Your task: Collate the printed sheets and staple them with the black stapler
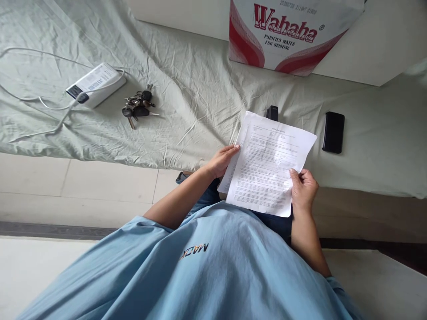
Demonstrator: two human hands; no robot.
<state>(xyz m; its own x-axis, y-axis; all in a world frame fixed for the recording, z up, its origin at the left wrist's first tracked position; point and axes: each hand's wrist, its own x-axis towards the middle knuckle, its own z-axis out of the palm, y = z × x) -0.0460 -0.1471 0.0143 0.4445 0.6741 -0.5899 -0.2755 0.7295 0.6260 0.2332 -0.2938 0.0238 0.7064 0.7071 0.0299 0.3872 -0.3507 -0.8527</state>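
While our left hand grips the left edge of the papers and our right hand pinches their lower right edge, we hold them at center frame over the bed edge. Right of them lies a phone; a dark object peeks out above them. Upper left lie keys and a power bank with cable. A box stands at top.
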